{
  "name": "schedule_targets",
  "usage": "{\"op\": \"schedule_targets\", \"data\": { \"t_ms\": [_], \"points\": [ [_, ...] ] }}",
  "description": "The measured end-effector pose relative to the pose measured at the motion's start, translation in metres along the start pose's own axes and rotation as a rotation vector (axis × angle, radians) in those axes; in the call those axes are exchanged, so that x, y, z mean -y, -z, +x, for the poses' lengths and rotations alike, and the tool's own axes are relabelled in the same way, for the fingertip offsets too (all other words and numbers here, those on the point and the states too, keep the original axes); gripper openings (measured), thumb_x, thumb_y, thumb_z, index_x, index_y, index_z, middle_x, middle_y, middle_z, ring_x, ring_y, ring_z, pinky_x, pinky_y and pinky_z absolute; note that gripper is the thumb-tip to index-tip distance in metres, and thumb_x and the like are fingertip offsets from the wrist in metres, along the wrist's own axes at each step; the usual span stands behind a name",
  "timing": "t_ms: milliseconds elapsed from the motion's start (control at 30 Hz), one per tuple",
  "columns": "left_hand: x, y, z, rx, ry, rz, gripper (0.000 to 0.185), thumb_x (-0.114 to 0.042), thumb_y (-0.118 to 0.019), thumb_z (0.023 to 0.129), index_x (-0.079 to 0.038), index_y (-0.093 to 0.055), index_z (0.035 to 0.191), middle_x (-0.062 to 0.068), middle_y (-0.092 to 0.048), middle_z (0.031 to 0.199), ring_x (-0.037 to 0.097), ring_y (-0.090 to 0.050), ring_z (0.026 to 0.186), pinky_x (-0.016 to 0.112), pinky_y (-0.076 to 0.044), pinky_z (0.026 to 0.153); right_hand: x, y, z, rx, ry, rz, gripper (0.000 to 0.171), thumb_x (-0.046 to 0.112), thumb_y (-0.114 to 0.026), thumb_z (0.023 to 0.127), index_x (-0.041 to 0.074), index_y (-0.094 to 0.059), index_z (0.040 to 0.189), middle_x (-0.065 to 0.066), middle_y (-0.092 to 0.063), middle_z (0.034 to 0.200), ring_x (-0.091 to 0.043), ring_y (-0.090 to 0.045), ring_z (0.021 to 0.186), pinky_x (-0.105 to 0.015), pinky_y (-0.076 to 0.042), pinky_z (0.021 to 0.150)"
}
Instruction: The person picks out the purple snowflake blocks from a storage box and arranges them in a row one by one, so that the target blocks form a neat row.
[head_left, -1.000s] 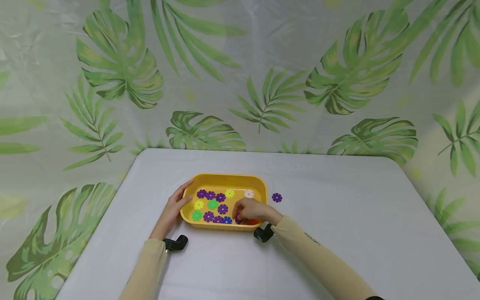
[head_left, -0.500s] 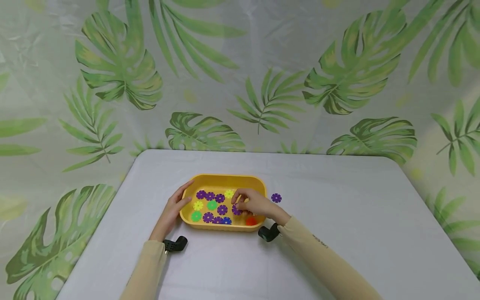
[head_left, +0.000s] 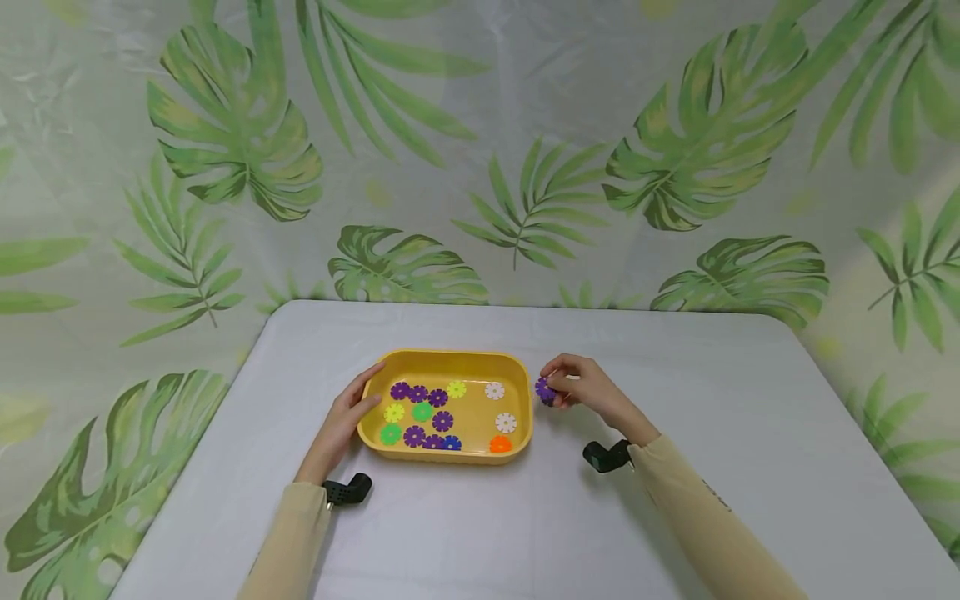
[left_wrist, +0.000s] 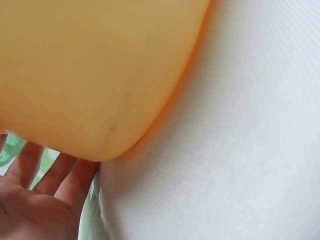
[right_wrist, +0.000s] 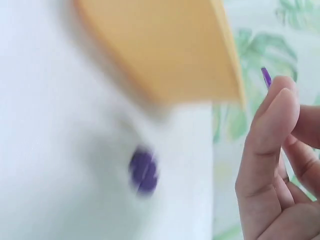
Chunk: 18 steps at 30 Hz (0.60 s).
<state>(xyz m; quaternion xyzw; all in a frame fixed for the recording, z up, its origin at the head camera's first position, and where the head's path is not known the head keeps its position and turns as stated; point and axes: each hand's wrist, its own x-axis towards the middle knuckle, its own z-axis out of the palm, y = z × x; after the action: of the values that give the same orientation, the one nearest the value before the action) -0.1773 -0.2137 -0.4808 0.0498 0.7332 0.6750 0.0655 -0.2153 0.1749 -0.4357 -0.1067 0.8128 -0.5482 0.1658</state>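
Observation:
The yellow tray (head_left: 446, 457) stands on the white-covered table with flower-shaped notched plastic discs inside. My left hand (head_left: 341, 421) rests against the tray's left end, fingers fairly straight along the wall; the left wrist view shows its fingers (left_wrist: 75, 182) at the tray's edge. Just right of the tray, my right hand (head_left: 588, 390) pinches a purple notched disc (right_wrist: 266, 76) between thumb and fingertips, so that only its thin edge shows in the right wrist view. Below the held piece, a second purple disc (right_wrist: 144, 171) lies on the table, blurred.
Several purple discs (head_left: 414, 436) lie in the tray's left half with yellow, green and blue ones. Its right half holds two white discs (head_left: 506, 423) and an orange disc (head_left: 500, 444). A leaf-patterned curtain (head_left: 420, 258) hangs behind the table (head_left: 705, 375).
My right hand has lifted a purple disc from the tray and carried it right, past the rim, to above the purple disc on the table. The left hand has stayed at the tray.

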Motion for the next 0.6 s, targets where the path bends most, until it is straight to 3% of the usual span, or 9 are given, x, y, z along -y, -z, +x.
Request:
{"op": "schedule_targets", "data": {
  "t_ms": [167,300,433,600],
  "points": [
    [0.010,0.002,0.004,-0.008,-0.010,0.005,0.050,-0.013,-0.048,0.101,-0.011,-0.034,0.149,0.008,-0.020,0.157,0.025,-0.012,0.144,0.044,-0.014,0.115,-0.029,0.025,-0.006,-0.085,-0.074,-0.022,0.023,0.005,-0.050,0.096,-0.010,-0.055,0.112,-0.016,-0.059,0.085,-0.016,-0.057,0.064,-0.032,-0.056,0.063],
    [0.015,0.003,0.005,-0.022,-0.015,0.009,0.050,-0.014,-0.049,0.101,-0.013,-0.035,0.149,0.006,-0.022,0.157,0.023,-0.014,0.144,0.043,-0.014,0.115,-0.044,0.031,-0.006,-0.098,-0.119,-0.007,0.023,-0.001,-0.047,0.095,-0.013,-0.054,0.112,-0.015,-0.061,0.087,-0.015,-0.060,0.064,-0.029,-0.056,0.062],
    [0.013,0.002,0.004,-0.027,-0.010,0.010,0.050,-0.015,-0.049,0.101,-0.014,-0.035,0.149,0.006,-0.021,0.157,0.023,-0.013,0.144,0.043,-0.015,0.115,-0.053,0.030,-0.004,-0.102,-0.136,-0.019,0.023,-0.002,-0.046,0.095,-0.014,-0.054,0.113,-0.016,-0.062,0.086,-0.015,-0.062,0.064,-0.026,-0.056,0.060],
    [0.002,0.000,0.000,-0.014,0.005,-0.004,0.050,-0.012,-0.047,0.101,-0.012,-0.034,0.149,0.008,-0.018,0.158,0.025,-0.010,0.144,0.044,-0.013,0.116,-0.056,0.027,-0.002,-0.135,-0.153,-0.126,0.022,-0.001,-0.045,0.096,-0.010,-0.055,0.113,-0.016,-0.061,0.086,-0.015,-0.062,0.063,-0.025,-0.055,0.058]
  ]
}}
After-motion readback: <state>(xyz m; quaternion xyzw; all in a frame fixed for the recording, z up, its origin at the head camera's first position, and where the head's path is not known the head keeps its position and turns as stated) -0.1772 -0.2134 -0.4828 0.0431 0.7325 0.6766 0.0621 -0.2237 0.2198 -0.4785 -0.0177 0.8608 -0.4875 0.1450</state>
